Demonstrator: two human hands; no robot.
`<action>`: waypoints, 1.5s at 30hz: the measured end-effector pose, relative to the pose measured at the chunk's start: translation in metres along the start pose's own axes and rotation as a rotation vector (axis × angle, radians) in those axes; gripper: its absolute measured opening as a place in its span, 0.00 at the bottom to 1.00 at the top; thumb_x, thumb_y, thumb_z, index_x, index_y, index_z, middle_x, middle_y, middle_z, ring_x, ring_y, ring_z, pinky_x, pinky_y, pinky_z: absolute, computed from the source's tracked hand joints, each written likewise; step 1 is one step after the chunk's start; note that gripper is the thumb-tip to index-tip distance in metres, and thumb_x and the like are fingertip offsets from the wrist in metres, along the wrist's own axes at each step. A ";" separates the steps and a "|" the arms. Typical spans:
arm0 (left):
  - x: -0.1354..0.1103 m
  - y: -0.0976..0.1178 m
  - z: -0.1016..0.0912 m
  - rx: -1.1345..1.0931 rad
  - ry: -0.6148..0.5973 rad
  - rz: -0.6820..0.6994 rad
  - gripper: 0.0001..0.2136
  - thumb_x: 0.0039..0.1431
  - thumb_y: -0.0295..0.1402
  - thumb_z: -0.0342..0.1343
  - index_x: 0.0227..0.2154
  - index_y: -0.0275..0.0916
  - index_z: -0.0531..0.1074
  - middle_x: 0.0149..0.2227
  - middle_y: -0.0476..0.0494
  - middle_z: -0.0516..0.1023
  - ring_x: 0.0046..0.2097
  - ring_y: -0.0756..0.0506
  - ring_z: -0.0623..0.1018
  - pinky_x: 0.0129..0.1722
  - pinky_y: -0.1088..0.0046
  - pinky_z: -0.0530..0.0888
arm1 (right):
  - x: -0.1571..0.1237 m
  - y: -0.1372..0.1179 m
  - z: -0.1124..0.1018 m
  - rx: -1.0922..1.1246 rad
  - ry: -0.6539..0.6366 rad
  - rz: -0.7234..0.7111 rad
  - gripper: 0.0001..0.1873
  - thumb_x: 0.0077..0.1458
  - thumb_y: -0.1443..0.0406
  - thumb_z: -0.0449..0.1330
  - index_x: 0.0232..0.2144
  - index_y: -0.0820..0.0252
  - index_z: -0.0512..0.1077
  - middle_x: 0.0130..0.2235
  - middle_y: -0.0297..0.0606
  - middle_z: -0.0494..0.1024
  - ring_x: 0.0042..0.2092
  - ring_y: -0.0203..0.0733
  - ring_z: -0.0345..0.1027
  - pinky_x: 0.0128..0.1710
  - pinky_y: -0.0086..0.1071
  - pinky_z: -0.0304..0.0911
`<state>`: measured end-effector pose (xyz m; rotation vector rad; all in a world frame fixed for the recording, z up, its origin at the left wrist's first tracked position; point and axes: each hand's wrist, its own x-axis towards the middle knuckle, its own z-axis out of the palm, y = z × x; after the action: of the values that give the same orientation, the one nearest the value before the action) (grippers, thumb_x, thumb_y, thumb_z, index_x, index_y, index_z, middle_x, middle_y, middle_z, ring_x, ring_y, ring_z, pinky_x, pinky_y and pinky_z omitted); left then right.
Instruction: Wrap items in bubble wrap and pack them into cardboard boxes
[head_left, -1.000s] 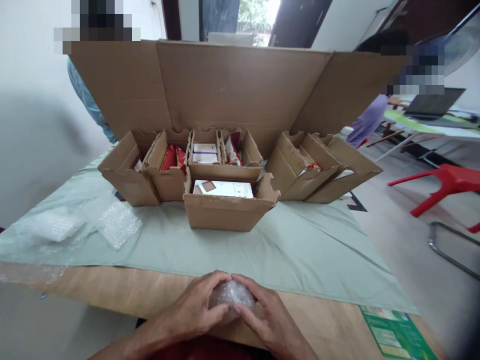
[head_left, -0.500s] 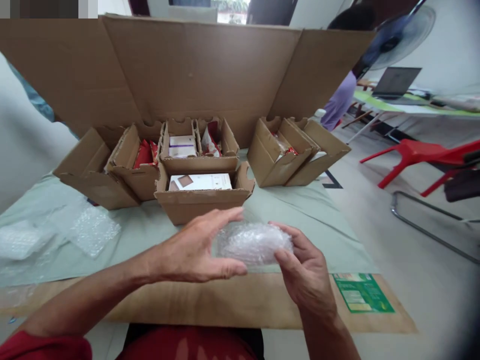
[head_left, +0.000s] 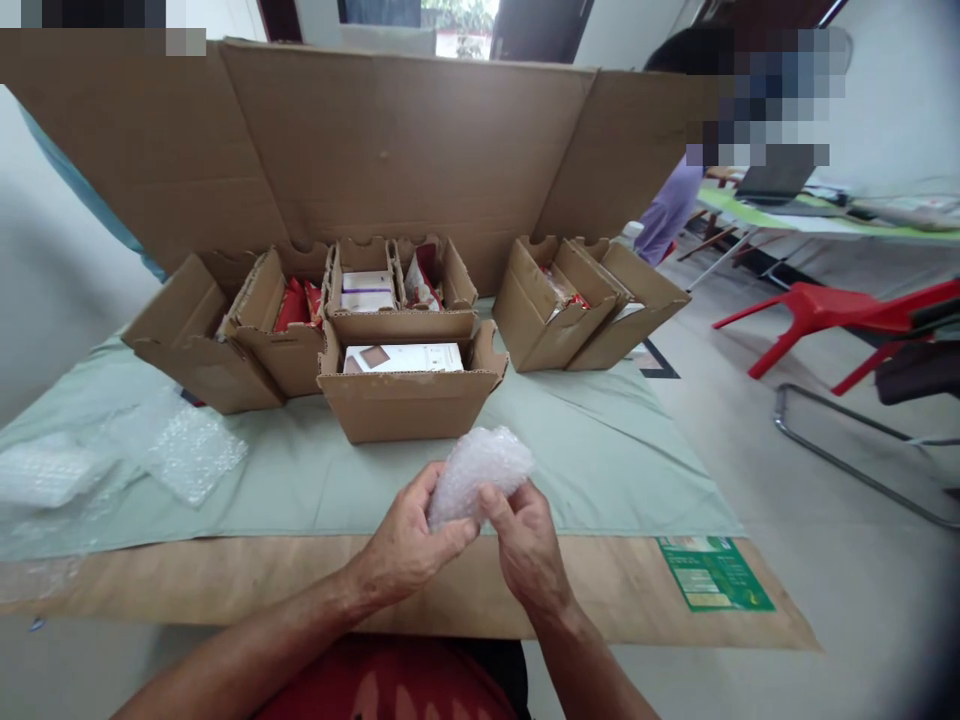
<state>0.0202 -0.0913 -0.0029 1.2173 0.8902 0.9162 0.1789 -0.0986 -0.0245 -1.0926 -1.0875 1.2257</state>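
Both my hands hold a small bundle wrapped in bubble wrap (head_left: pixel 480 472) above the near edge of the table. My left hand (head_left: pixel 409 540) grips its lower end with thumb and fingers closed round it. My right hand (head_left: pixel 525 545) pinches the same end from the right. The bundle stands tilted, its top leaning right. What is inside the wrap is hidden. Straight ahead sits an open cardboard box (head_left: pixel 409 395) with a white packet lying in it.
Several small open cardboard boxes (head_left: pixel 247 340) with red and white packets stand on a pale green cloth (head_left: pixel 600 450) before a tall cardboard sheet (head_left: pixel 405 140). Loose bubble wrap (head_left: pixel 191 455) lies left. A green leaflet (head_left: pixel 712 572) lies right. Another person (head_left: pixel 675 195), red chairs and a laptop table are at the right.
My hands have closed in on the bundle. Half a second ago it lay flat between spread hands; now it is squeezed narrower and stands upright, held at its lower end.
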 end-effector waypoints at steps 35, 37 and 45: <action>0.000 -0.026 -0.005 -0.306 0.137 0.030 0.17 0.59 0.42 0.66 0.46 0.40 0.73 0.44 0.44 0.79 0.46 0.46 0.75 0.49 0.69 0.70 | -0.017 0.024 0.004 -0.189 -0.002 -0.042 0.23 0.59 0.53 0.64 0.53 0.56 0.75 0.49 0.41 0.81 0.49 0.48 0.75 0.50 0.38 0.70; -0.001 -0.021 -0.010 -0.216 0.102 0.041 0.20 0.57 0.43 0.67 0.48 0.40 0.73 0.48 0.41 0.78 0.49 0.43 0.74 0.51 0.67 0.70 | -0.016 0.020 0.001 -0.243 0.043 -0.046 0.18 0.60 0.54 0.63 0.48 0.57 0.77 0.42 0.38 0.83 0.42 0.45 0.75 0.43 0.34 0.70; -0.002 -0.005 -0.028 -0.153 0.075 -0.119 0.27 0.50 0.44 0.70 0.50 0.38 0.70 0.37 0.47 0.73 0.37 0.48 0.72 0.38 0.72 0.70 | -0.013 0.001 -0.013 -0.511 -0.154 -0.096 0.09 0.55 0.61 0.64 0.38 0.56 0.80 0.35 0.35 0.83 0.36 0.43 0.75 0.37 0.32 0.70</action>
<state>-0.0058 -0.0840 -0.0109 0.9943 0.9253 0.9217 0.1913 -0.1125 -0.0277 -1.3211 -1.6095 0.9903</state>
